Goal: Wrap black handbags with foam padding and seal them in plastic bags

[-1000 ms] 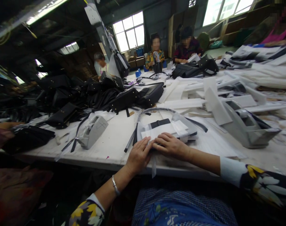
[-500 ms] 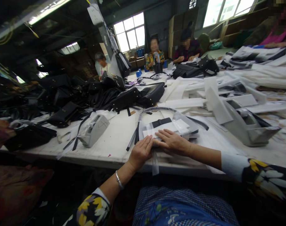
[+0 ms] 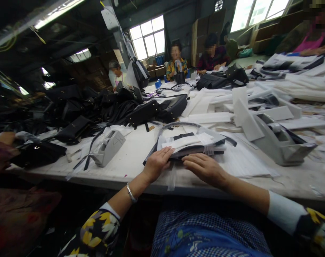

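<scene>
A black handbag (image 3: pixel 187 152) lies flat before me, with white foam sheeting (image 3: pixel 189 141) over it and clear tape across its right part. Its arched handle (image 3: pixel 178 125) is wrapped in clear plastic. My left hand (image 3: pixel 157 165) grips the bag's near left edge, fingers together on top and thumb hidden. Below that hand a strip of clear tape (image 3: pixel 172 180) hangs toward the table edge. At the near side, right of the middle, my right hand (image 3: pixel 203 169) is open, fingers stretched out and bent slightly along the bag's edge. Its palm faces down.
Grey tape dispensers stand left (image 3: pixel 108 148) and right (image 3: pixel 281 141) of the bag. Black handbags (image 3: pixel 143 112) are heaped at the back left, white foam pieces (image 3: pixel 213 117) at the back right. A co-worker's hand (image 3: pixel 5 138) is at far left. Other people sit across the table.
My right hand has moved off the top of the foam, right and down to the bag's near side. My left hand has shifted slightly left. The bag's near edge now shows.
</scene>
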{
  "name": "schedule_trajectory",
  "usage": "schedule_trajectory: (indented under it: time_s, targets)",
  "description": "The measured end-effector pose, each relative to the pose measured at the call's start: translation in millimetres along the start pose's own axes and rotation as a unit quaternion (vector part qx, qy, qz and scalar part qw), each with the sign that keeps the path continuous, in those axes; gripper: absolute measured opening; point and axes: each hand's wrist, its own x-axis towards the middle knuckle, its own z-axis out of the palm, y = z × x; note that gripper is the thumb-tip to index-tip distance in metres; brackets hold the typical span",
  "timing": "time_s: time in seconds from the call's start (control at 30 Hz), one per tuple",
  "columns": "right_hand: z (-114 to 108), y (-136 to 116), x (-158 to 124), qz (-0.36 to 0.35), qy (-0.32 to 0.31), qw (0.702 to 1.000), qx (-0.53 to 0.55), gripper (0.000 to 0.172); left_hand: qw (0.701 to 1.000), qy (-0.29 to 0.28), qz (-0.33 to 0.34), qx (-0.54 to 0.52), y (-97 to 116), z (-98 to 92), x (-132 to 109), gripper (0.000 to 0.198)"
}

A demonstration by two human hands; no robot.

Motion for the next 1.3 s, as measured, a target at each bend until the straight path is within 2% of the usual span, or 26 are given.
schedule_trajectory:
  time_s: [0.1,0.2,0.27,0.33,0.43,0.47,0.5,0.6,0.63,0.67,0.7,0.73,0.8,0.83,0.87,0.93,1.0,1.1,1.17,1.3]
  targets:
    - [12.3,-31.1,-9.3,0.027,-0.068,0.997,0.038,0.036,1.0,-0.015,-0.008,-0.022,-1.8,-7.1,7.0,0.052]
    - [30.1,-47.6,-4.5,0.082,-0.129,0.985,0.078,0.053,0.999,-0.029,-0.019,-0.036,-4.1,-12.8,14.7,0.054]
    - [38.4,-50.8,0.2,0.122,-0.14,0.975,0.119,0.046,0.998,-0.037,-0.023,-0.041,-5.9,-15.7,19.9,0.055]
    - [41.0,-53.7,1.9,0.154,-0.134,0.966,0.158,0.027,0.998,-0.043,-0.026,-0.042,-7.4,-17.8,24.0,0.055]
    - [34.7,-65.3,-1.6,0.216,-0.088,0.951,0.203,0.019,0.998,-0.046,-0.031,-0.043,-7.7,-19.1,26.3,0.055]
    - [30.6,-70.7,-3.5,0.258,-0.072,0.932,0.244,0.019,0.997,-0.045,-0.032,-0.044,-7.2,-19.1,26.2,0.055]
    - [26.0,-75.7,-5.4,0.31,-0.066,0.899,0.304,0.021,0.997,-0.045,-0.034,-0.046,-6.5,-19.0,25.7,0.056]
    - [12.1,-81.9,-10.7,0.453,-0.104,0.744,0.481,0.034,0.997,-0.045,-0.04,-0.052,-4.2,-17.9,24.1,0.056]
    - [8.3,-79.6,-12.0,0.476,-0.114,0.721,0.49,0.037,0.997,-0.045,-0.041,-0.054,-3.5,-17.5,23.7,0.056]
    - [5.3,-75.0,-13.2,0.485,-0.108,0.732,0.466,0.037,0.996,-0.045,-0.043,-0.056,-3.0,-17.2,23.5,0.056]
    - [3.3,-68.7,-13.9,0.475,-0.088,0.773,0.412,0.035,0.996,-0.045,-0.044,-0.058,-2.7,-16.9,23.4,0.055]
    - [2.4,-61.3,-14.1,0.445,-0.066,0.827,0.337,0.031,0.996,-0.045,-0.044,-0.059,-2.5,-16.7,23.5,0.055]
    - [4.8,-46.0,-12.0,0.332,-0.05,0.924,0.183,0.03,0.996,-0.045,-0.042,-0.061,-2.5,-16.3,23.8,0.054]
    - [7.9,-39.3,-9.6,0.266,-0.065,0.954,0.124,0.038,0.996,-0.046,-0.04,-0.061,-2.6,-16.1,23.9,0.054]
    - [12.1,-33.7,-6.4,0.204,-0.093,0.971,0.081,0.046,0.996,-0.046,-0.039,-0.061,-2.6,-15.8,24.0,0.054]
    - [22.4,-25.6,2.0,0.105,-0.152,0.982,0.033,0.056,0.997,-0.046,-0.036,-0.059,-2.7,-15.4,23.9,0.053]
    - [31.6,-20.7,10.5,0.055,-0.183,0.981,0.017,0.054,0.997,-0.045,-0.035,-0.056,-2.8,-15.1,23.5,0.054]
    - [36.9,-16.7,17.0,0.043,-0.19,0.981,0.012,0.036,0.997,-0.043,-0.033,-0.053,-3.1,-14.5,22.6,0.054]
    - [34.9,-16.3,14.2,0.044,-0.174,0.984,-0.001,0.023,0.997,-0.042,-0.03,-0.052,-2.9,-13.8,22.0,0.054]
    - [29.1,-24.9,-3.4,0.047,-0.125,0.991,-0.018,0.022,0.998,-0.033,-0.03,-0.049,-0.4,-10.8,20.4,0.053]
